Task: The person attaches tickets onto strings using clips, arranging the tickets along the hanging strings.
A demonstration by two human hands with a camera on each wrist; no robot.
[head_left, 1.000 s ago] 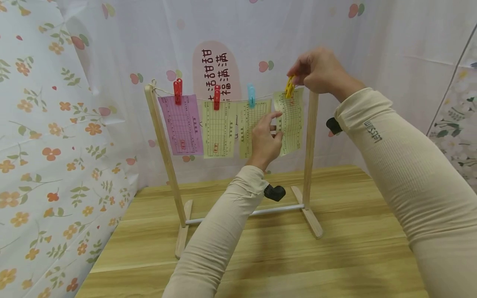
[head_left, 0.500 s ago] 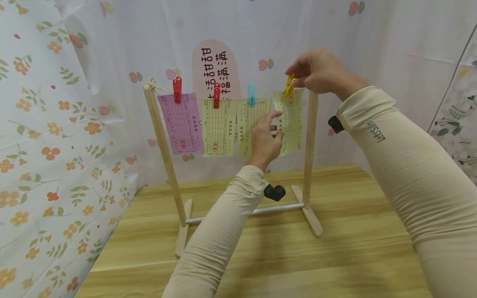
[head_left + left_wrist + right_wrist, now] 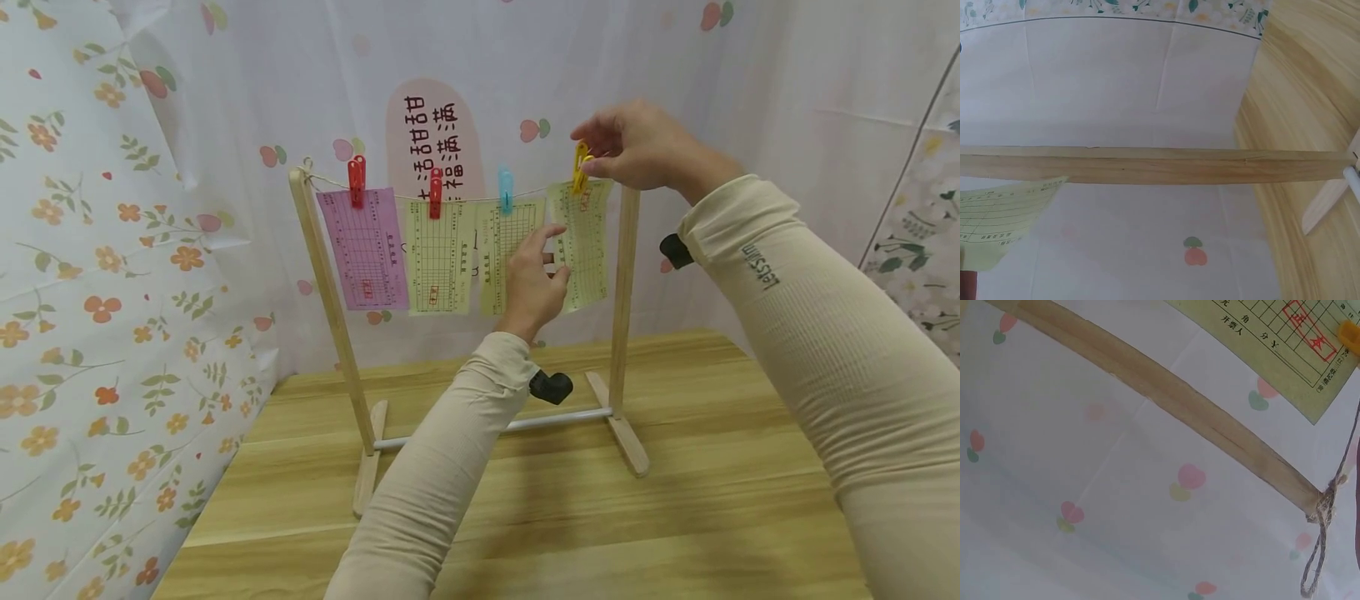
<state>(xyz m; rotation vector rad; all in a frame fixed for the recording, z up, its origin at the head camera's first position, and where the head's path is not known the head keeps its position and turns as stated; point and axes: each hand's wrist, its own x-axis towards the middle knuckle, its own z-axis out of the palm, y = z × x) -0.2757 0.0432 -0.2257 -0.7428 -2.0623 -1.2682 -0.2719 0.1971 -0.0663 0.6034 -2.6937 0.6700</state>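
In the head view, my left hand holds the left edge of the rightmost yellow-green receipt slip, its index finger and thumb over the front. The other fingertips are partly hidden at the slip's edge. A yellow clothespin stands at the top of that slip, on the string. My right hand is beside the clothespin, thumb against it and fingers loosened above. The right wrist view shows the slip's corner and part of the yellow clothespin; neither wrist view shows its hand clearly.
A wooden frame with a white lower bar stands on the wood-grain table. Red clothespins hold a pink slip and a green slip; a blue clothespin holds another. Patterned cloth hangs behind.
The right hand's fingers have loosened around the yellow clothespin, which stands more upright at the slip's top. My left hand has stayed at the slip's edge.
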